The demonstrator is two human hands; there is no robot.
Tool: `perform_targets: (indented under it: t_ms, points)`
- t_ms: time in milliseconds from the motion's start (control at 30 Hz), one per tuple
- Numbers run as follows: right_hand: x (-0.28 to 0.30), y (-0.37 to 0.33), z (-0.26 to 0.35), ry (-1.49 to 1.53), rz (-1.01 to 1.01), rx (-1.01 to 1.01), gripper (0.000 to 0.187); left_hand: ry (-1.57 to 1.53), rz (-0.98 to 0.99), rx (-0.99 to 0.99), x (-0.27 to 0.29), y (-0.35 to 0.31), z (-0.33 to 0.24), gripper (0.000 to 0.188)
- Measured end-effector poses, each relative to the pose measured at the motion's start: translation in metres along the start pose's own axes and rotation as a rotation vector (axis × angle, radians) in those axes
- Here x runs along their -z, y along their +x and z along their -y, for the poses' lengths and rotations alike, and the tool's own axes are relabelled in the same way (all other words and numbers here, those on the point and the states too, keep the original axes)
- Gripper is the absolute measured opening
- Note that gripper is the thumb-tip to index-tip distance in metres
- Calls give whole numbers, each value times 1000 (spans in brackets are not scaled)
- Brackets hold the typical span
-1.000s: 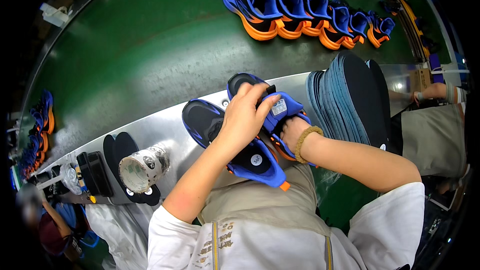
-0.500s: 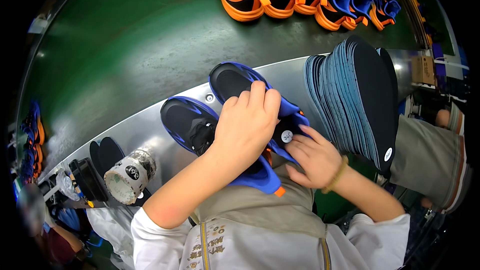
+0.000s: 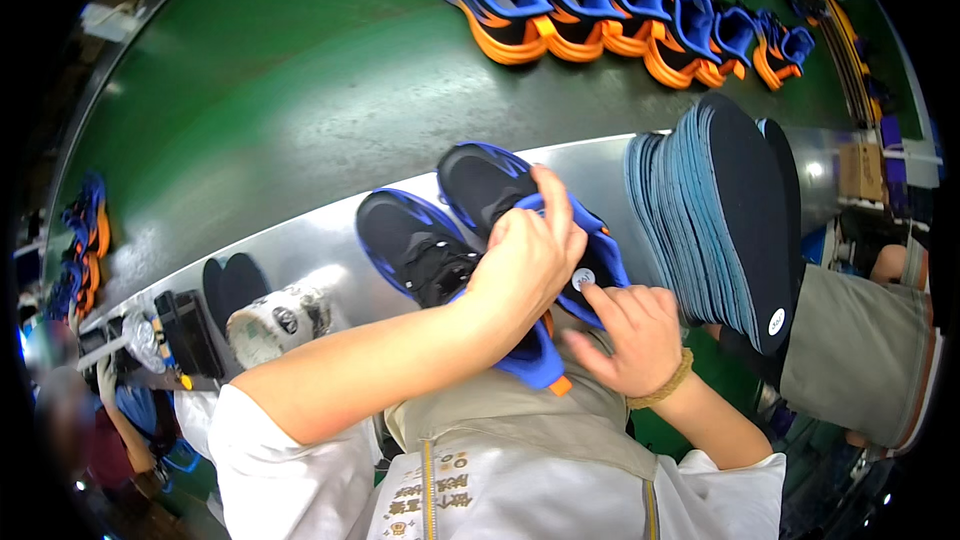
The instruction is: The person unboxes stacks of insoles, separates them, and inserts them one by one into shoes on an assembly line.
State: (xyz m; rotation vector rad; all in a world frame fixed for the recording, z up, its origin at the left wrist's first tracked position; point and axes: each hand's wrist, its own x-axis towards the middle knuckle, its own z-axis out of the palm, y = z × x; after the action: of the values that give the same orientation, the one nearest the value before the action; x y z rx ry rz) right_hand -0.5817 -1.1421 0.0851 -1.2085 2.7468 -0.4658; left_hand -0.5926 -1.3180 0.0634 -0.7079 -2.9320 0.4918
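Two black-and-blue sneakers lie side by side in front of me, toes pointing away: the left sneaker (image 3: pixel 402 240) and the right sneaker (image 3: pixel 478 178). My left hand (image 3: pixel 525 265) is closed over the tongue and opening of the right sneaker, hiding its laces. Inside that sneaker's heel, a dark insole with a round white sticker (image 3: pixel 583 281) shows. My right hand (image 3: pixel 640 338) is at the heel, index fingertip by the sticker, thumb spread away from the fingers. The left sneaker's heel, with an orange pull tab (image 3: pixel 561 386), extends below my left wrist.
A tall stack of blue-edged black insoles (image 3: pixel 700 225) stands to the right on the metal ledge (image 3: pixel 585 152). Finished-looking sneakers (image 3: pixel 515 0) line the green surface (image 3: pixel 290 80) at the back. A tape roll (image 3: pixel 270 328) and two insoles (image 3: pixel 235 282) lie left. A person's leg (image 3: pixel 855 345) is at right.
My right fingers have shifted from the collar edge to the sticker on the insole. My left hand stays on the right sneaker. The whole view has shifted slightly.
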Motion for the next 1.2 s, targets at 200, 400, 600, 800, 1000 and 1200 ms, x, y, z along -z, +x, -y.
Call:
perform_targets:
  t_ms: [200,400,600,800,1000,1200]
  points:
    - [-19,35,33,-11,293,-84,41,-990,-190,78,11,-37,57,13]
    - [-37,60,33,21,271,79,26,-1469,-920,885,1,-203,95,21]
    - [-16,230,69,162,-63,-78,22,-865,-426,1228,-24,-236,68,7]
    - [77,185,118,514,-720,850,23,-728,-411,1198,-20,-245,58,34]
    - [152,80,69,325,-467,1268,35,-255,-688,939,-4,-177,79,27]
    - [174,25,80,304,-716,516,38,-413,-648,495,-18,20,116,42]
